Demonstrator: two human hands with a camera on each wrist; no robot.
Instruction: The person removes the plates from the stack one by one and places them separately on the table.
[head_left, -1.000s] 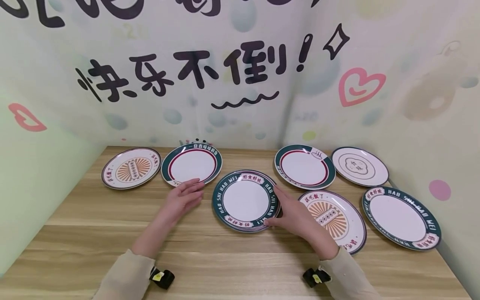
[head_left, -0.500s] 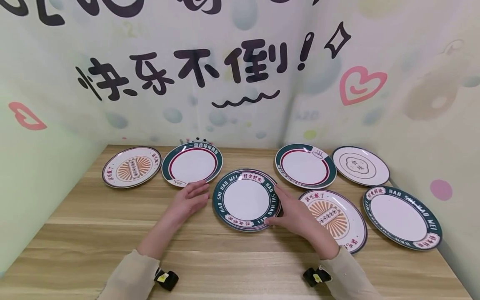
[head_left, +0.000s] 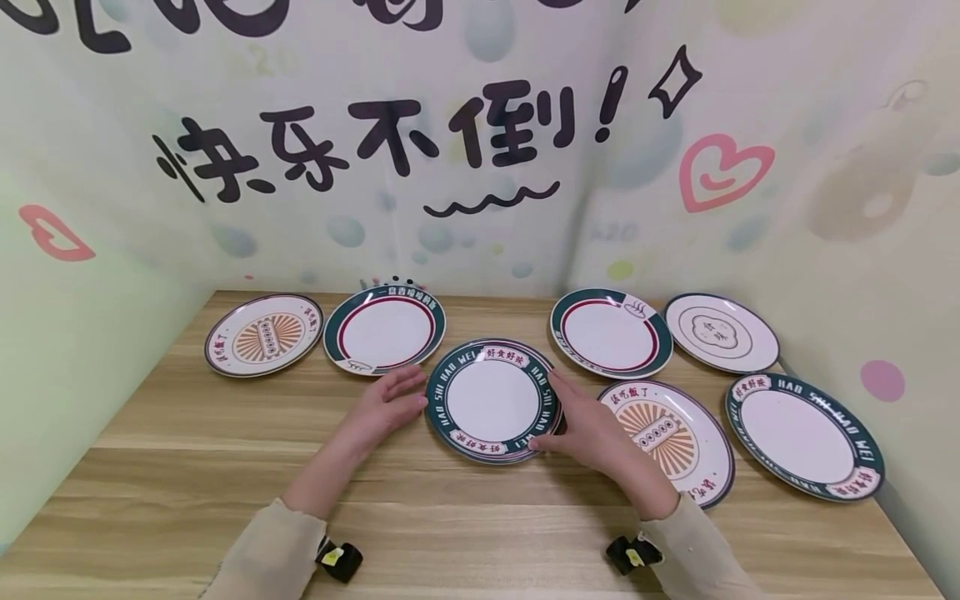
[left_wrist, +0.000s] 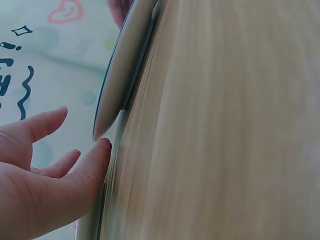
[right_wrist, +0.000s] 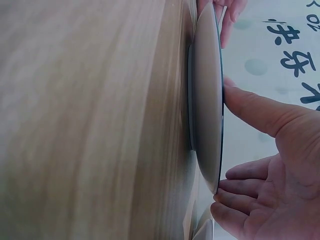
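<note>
A plate with a green lettered rim sits on the table in the middle of the head view. My right hand grips its right side, thumb on the near part of the rim and fingers along the right edge. In the right wrist view, that hand's fingertips meet the plate's edge. My left hand is just left of the plate, fingers loosely spread and holding nothing. The left wrist view has a fingertip of the left hand close to the rim; whether it touches cannot be told.
At the back left lie an orange sunburst plate and a green-rimmed red-ringed plate. To the right are another red-ringed plate, a white plate, a sunburst plate and a green lettered plate. A printed cloth hangs behind.
My left hand has moved right, away from the red-ringed plate and up to the left edge of the middle plate. The right hand and the plates have stayed in place.
</note>
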